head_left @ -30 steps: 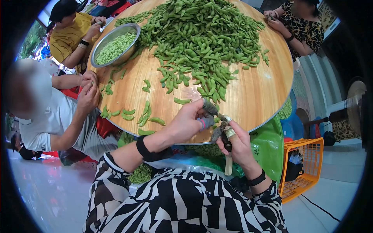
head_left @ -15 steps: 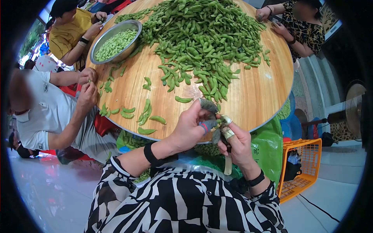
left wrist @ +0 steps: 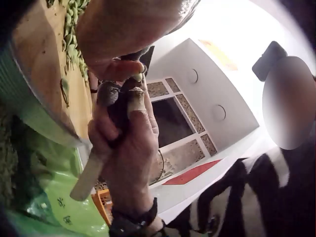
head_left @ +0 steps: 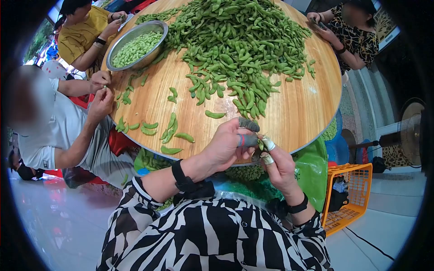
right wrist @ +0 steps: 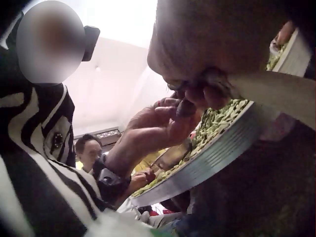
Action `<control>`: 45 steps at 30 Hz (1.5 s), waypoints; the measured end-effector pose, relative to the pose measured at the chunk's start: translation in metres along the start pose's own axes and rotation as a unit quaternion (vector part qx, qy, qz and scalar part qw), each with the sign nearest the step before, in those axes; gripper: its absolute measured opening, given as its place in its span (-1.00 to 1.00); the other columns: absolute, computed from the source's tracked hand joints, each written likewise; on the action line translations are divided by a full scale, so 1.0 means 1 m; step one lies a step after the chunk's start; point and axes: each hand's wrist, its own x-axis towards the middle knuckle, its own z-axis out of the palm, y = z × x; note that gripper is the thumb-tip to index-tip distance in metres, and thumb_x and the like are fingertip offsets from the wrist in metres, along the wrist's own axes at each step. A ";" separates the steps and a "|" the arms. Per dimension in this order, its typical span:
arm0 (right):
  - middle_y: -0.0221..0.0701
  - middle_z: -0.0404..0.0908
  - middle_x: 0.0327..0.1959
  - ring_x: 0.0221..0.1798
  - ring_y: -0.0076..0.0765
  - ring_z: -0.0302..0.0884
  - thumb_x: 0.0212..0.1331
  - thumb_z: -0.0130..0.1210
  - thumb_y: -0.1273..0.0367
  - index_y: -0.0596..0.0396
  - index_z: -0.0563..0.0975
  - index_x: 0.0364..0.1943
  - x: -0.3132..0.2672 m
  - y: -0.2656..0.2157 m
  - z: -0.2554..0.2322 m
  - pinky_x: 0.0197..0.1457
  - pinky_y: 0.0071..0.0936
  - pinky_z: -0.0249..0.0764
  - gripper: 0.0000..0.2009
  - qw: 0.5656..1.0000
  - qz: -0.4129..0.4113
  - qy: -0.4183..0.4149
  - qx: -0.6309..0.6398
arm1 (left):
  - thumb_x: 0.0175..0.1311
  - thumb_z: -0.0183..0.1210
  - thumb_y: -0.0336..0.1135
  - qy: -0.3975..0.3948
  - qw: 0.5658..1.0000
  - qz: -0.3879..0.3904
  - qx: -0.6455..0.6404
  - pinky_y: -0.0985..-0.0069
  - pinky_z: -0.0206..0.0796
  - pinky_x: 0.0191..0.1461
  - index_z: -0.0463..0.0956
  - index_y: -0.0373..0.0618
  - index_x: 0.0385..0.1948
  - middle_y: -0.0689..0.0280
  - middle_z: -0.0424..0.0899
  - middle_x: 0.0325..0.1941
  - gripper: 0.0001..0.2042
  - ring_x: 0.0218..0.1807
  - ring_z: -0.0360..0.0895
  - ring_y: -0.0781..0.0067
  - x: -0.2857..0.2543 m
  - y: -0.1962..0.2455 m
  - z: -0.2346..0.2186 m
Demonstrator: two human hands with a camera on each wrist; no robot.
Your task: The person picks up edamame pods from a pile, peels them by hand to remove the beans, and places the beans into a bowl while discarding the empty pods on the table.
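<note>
Between my two hands, in front of the table's near edge, is a small green soybean pod (head_left: 261,144). My right hand (head_left: 280,169) pinches it between thumb and forefinger, both wrapped in pale coverings. The grey-covered fingertips of my left hand (head_left: 226,142) meet at the pod's other side. Seen from the left wrist, my right hand (left wrist: 131,133) has curled fingers, and a pale strip (left wrist: 86,180) sticks out below it. In the right wrist view, my left hand (right wrist: 158,121) reaches in to the right hand's fingertips, which partly hide the pod.
A large heap of soybean pods (head_left: 239,49) covers the far side of the round wooden table (head_left: 307,113). Several loose pods lie at left, near a metal bowl (head_left: 153,54) of shelled beans. Three people sit around. An orange crate (head_left: 348,194) and green bag (head_left: 312,171) are at right.
My left hand has turned slightly, its fingers coming closer together at the pod. My right hand's thumb and forefinger have drawn together over the pod. The person at left has shifted a little.
</note>
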 end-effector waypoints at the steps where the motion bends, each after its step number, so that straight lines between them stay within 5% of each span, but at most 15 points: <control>1: -0.27 0.61 -0.27 -0.40 -0.44 0.53 0.20 -0.03 0.57 0.29 0.41 0.15 -0.002 -0.001 0.002 -0.27 -0.53 0.44 -0.62 1.000 0.025 0.016 0.006 | 0.19 0.14 -0.52 0.013 0.999 0.019 0.023 0.64 0.38 -0.51 0.30 -0.25 -0.06 0.17 0.58 -0.22 -0.70 -0.49 0.54 0.45 0.000 -0.001 0.003; 8: -0.37 0.60 -0.42 -0.41 -0.51 0.54 0.09 0.09 0.56 0.26 0.50 -0.02 -0.011 -0.005 0.008 -0.28 -0.56 0.45 -0.69 0.983 0.145 0.079 0.075 | 0.18 0.14 -0.58 0.027 0.980 0.033 0.197 0.60 0.45 -0.37 0.29 -0.20 -0.01 0.22 0.58 -0.20 -0.65 -0.29 0.58 0.50 -0.012 -0.005 0.013; 12: -0.40 0.56 -0.51 -0.48 -0.55 0.51 0.07 0.09 0.55 0.22 0.51 -0.04 -0.015 -0.003 -0.001 -0.37 -0.58 0.41 -0.69 0.991 0.112 0.070 0.015 | 0.18 0.13 -0.57 0.015 0.961 0.115 0.250 0.59 0.45 -0.24 0.37 -0.22 -0.08 0.25 0.59 -0.18 -0.73 -0.22 0.56 0.53 -0.017 0.001 0.003; 14: -0.42 0.51 -0.56 -0.56 -0.53 0.44 0.04 0.11 0.54 0.20 0.52 -0.05 -0.021 -0.005 -0.012 -0.43 -0.59 0.36 -0.68 0.994 0.099 0.011 -0.037 | 0.15 0.13 -0.58 0.003 0.838 0.204 0.506 0.53 0.42 -0.16 0.45 -0.23 -0.18 0.23 0.60 -0.17 -0.80 -0.21 0.56 0.46 -0.026 0.020 -0.004; 15: -0.42 0.51 -0.56 -0.56 -0.53 0.44 0.04 0.11 0.54 0.20 0.52 -0.05 -0.024 -0.005 -0.016 -0.43 -0.59 0.36 -0.68 0.995 0.098 0.012 -0.035 | 0.09 0.16 -0.56 -0.040 0.754 0.217 0.618 0.38 0.40 -0.19 0.48 -0.23 -0.28 0.19 0.58 -0.25 -0.84 -0.26 0.56 0.22 -0.030 0.036 -0.007; 16: -0.43 0.49 -0.57 -0.55 -0.59 0.42 0.05 0.12 0.53 0.19 0.51 -0.04 -0.027 -0.006 -0.019 -0.43 -0.63 0.33 -0.68 0.993 0.101 -0.052 -0.015 | 0.09 0.16 -0.56 -0.038 0.755 0.214 0.618 0.38 0.40 -0.19 0.48 -0.23 -0.28 0.19 0.58 -0.25 -0.84 -0.26 0.56 0.22 -0.029 0.042 -0.011; 18: -0.45 0.48 -0.57 -0.55 -0.64 0.40 0.05 0.13 0.51 0.19 0.51 -0.03 -0.028 -0.012 -0.021 -0.43 -0.66 0.30 -0.67 0.988 0.105 -0.116 0.005 | 0.05 0.19 -0.50 -0.014 0.539 0.335 0.772 0.26 0.36 -0.22 0.46 -0.22 -0.25 0.14 0.51 -0.36 -0.79 -0.30 0.51 0.03 -0.024 0.046 -0.018; 21: -0.36 0.36 -0.62 -0.60 -0.44 0.34 0.10 0.13 0.48 0.25 0.45 0.02 -0.021 -0.016 -0.019 -0.47 -0.55 0.28 -0.64 0.983 0.143 -0.116 -0.002 | 0.14 0.17 -0.40 0.070 0.567 0.279 0.772 0.16 0.33 -0.21 0.44 -0.23 -0.23 0.05 0.47 -0.39 -0.80 -0.30 0.46 -0.09 -0.008 0.053 -0.029; 26: -0.41 0.37 -0.59 -0.58 -0.52 0.31 0.18 0.01 0.47 0.27 0.42 0.08 -0.023 -0.013 -0.014 -0.46 -0.58 0.26 -0.64 0.981 0.154 -0.083 0.090 | 0.20 0.16 -0.33 0.113 0.564 0.166 0.801 0.11 0.30 -0.20 0.42 -0.26 -0.31 -0.04 0.48 -0.36 -0.81 -0.27 0.46 -0.15 -0.004 0.058 -0.034; 33: -0.51 0.36 -0.61 -0.61 -0.64 0.20 0.27 -0.28 0.42 0.24 0.36 0.18 -0.015 -0.018 -0.015 -0.52 -0.66 0.16 -0.59 0.948 0.241 -0.079 0.194 | 0.09 0.18 -0.45 0.126 0.577 0.179 0.787 0.14 0.32 -0.18 0.41 -0.29 -0.35 -0.08 0.49 -0.33 -0.84 -0.25 0.45 -0.22 -0.010 0.062 -0.040; 36: -0.50 0.37 -0.62 -0.62 -0.65 0.20 0.28 -0.31 0.44 0.23 0.34 0.20 -0.008 -0.022 -0.009 -0.53 -0.67 0.17 -0.58 0.934 0.269 -0.055 0.227 | 0.03 0.18 -0.56 0.167 0.620 0.192 0.742 0.30 0.37 -0.20 0.42 -0.28 -0.31 0.03 0.57 -0.30 -0.82 -0.27 0.55 0.00 -0.014 0.067 -0.032; 38: -0.49 0.38 -0.62 -0.63 -0.65 0.21 0.28 -0.33 0.44 0.21 0.32 0.22 -0.004 -0.018 -0.003 -0.54 -0.68 0.18 -0.57 0.925 0.270 -0.050 0.262 | 0.03 0.19 -0.61 0.136 0.828 0.131 0.528 0.52 0.37 -0.23 0.46 -0.24 -0.25 0.25 0.61 -0.28 -0.77 -0.27 0.56 0.41 -0.018 0.064 -0.022; 39: -0.48 0.39 -0.61 -0.63 -0.64 0.23 0.29 -0.35 0.45 0.20 0.31 0.24 -0.002 -0.017 -0.001 -0.55 -0.69 0.18 -0.56 0.915 0.270 -0.050 0.295 | 0.03 0.19 -0.61 0.133 0.829 0.131 0.527 0.52 0.37 -0.23 0.46 -0.24 -0.25 0.25 0.61 -0.28 -0.77 -0.27 0.56 0.41 -0.021 0.060 -0.015; 41: -0.46 0.40 -0.61 -0.63 -0.64 0.24 0.31 -0.35 0.44 0.18 0.28 0.27 0.004 -0.022 0.003 -0.56 -0.70 0.18 -0.56 0.901 0.281 -0.041 0.330 | 0.06 0.17 -0.63 0.076 0.898 0.132 0.414 0.67 0.34 -0.23 0.48 -0.20 -0.19 0.42 0.58 -0.27 -0.75 -0.27 0.47 0.68 -0.025 0.048 -0.004; 45: -0.42 0.43 -0.60 -0.65 -0.64 0.25 0.39 -0.30 0.37 0.12 0.22 0.32 0.008 -0.025 0.008 -0.61 -0.72 0.17 -0.57 0.871 0.287 -0.013 0.398 | 0.06 0.09 -0.67 0.040 0.926 0.148 0.346 0.69 0.31 -0.28 0.48 -0.22 -0.22 0.43 0.57 -0.28 -0.77 -0.34 0.41 0.71 -0.027 0.030 0.009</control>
